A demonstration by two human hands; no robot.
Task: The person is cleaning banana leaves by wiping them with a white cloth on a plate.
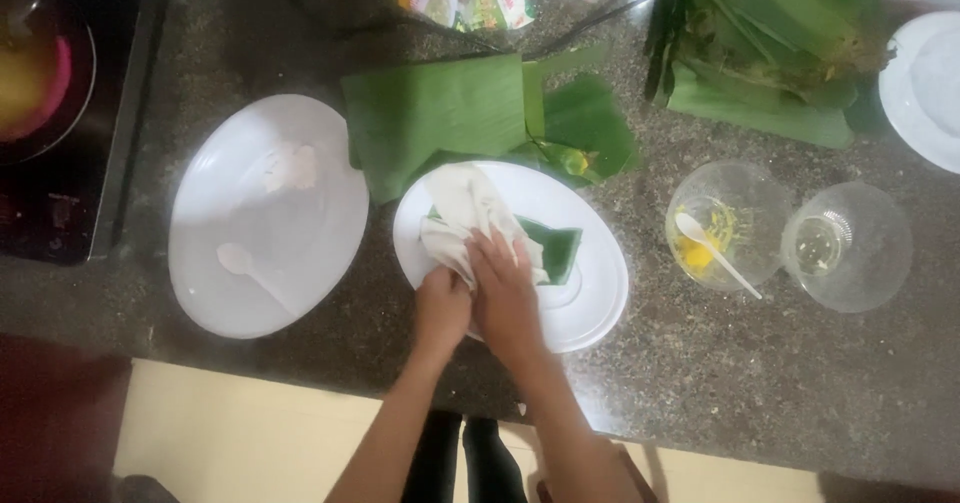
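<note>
A round white plate sits on the dark speckled counter. On it lies a green banana leaf piece under a crumpled white cloth. My right hand presses flat on the cloth's near end, fingers spread. Beside it, my left hand is curled around the cloth's near-left corner. Both hands rest over the plate's near half.
A large oval white plate with a white spoon and a white lump lies left. Folded banana leaves lie behind, more leaves far right. Two clear bowls stand right. An induction hob stands at the left edge.
</note>
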